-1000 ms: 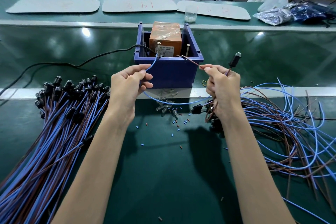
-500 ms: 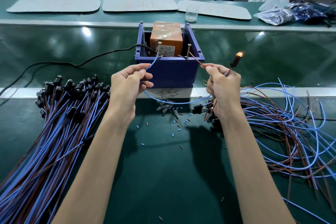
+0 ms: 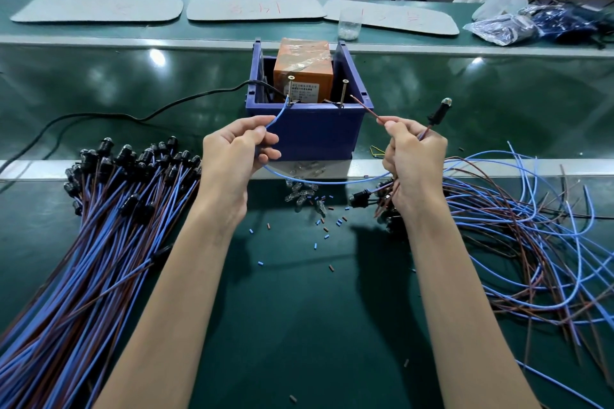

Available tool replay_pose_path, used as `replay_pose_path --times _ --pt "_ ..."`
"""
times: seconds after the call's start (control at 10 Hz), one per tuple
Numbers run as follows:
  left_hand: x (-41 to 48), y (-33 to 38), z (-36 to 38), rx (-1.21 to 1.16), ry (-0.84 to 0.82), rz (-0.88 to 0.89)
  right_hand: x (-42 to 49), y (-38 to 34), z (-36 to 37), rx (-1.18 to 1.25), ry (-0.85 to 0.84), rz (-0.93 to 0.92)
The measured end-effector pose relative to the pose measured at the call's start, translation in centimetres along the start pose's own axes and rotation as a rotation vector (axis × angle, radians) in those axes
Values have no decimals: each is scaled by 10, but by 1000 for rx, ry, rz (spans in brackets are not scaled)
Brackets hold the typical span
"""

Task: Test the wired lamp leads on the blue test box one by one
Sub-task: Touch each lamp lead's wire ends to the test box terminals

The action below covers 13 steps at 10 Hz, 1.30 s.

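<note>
Two grips share one dark lamp (image 3: 443, 106): left grip (image 3: 232, 156) pinches its blue wire (image 3: 275, 116) onto a screw (image 3: 291, 90) of the box (image 3: 309, 129) at 12 o'clock; right grip (image 3: 415, 159) pinches the brown wire (image 3: 368, 108) just short. At 3 o'clock, a tangle (image 3: 531, 242) likely awaits testing.

The left hand (image 3: 237, 156) is pinching the blue lead (image 3: 277, 116), its tip touching the left screw (image 3: 290, 90) on the blue box (image 3: 309, 129). The right hand (image 3: 413, 159) is pinching the brown lead (image 3: 365, 108), its tip just beside the right screw (image 3: 343, 93). The lamp (image 3: 442, 108) is sticking up unlit. Lead piles are lying on the worktop (image 3: 299, 325).
</note>
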State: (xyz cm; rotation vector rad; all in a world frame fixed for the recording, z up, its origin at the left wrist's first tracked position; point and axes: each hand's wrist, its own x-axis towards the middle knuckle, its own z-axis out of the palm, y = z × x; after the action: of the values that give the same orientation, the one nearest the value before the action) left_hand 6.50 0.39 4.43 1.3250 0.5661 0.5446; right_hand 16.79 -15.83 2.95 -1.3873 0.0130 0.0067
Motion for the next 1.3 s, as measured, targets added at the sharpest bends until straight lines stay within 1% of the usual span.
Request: replay_pose_path --times 0.3,0.5,0.8,1.3 --pt "0 0 1 5 -2 -2 0 1 -1 -44 -67 -5" --pt "0 0 1 3 -3 -5 1 0 0 -8 -19 0" --pt "0 0 0 3 -3 -3 1 2 0 -36 -68 -8" --pt "-2 0 0 7 -6 -14 0 2 -1 -28 -81 -10"
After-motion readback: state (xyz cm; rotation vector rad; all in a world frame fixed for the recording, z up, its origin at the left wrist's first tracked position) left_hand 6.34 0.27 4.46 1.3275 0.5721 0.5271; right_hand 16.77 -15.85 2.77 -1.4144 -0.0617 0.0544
